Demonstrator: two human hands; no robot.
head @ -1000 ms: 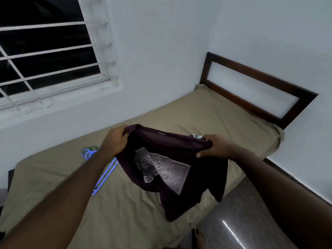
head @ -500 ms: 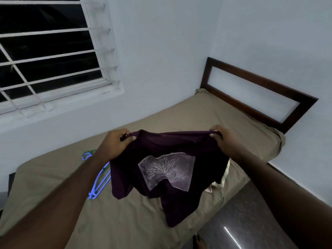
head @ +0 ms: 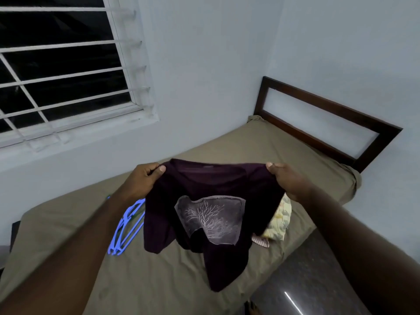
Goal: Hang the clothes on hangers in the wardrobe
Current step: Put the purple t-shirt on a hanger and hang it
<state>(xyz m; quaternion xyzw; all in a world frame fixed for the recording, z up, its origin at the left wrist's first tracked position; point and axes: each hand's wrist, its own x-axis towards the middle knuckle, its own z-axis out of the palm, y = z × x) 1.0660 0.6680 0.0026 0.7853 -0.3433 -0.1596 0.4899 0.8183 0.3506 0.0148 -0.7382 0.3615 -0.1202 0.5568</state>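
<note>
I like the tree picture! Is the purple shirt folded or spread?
Spread: left hand and right hand hold the dark purple T-shirt open by its shoulders, print showing.

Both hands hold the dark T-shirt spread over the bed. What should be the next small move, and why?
Probably the left hand should let go and take one of the blue hangers. The T-shirt hangs open by its shoulders, the right hand grips one shoulder, and the hangers lie on the bed just under the left arm.

Hangers (head: pixel 127 226) left of the shirt (head: pixel 218 185): partly behind it and the left forearm (head: pixel 97 235), count unclear. Floral cloth (head: pixel 280 220) right of the shirt, half covered. Striped scrap (head: pixel 261 242) at the shirt's lower right, mostly hidden. Window (head: pixel 56 71) up-left of the shirt, cut by picture edges.
</note>
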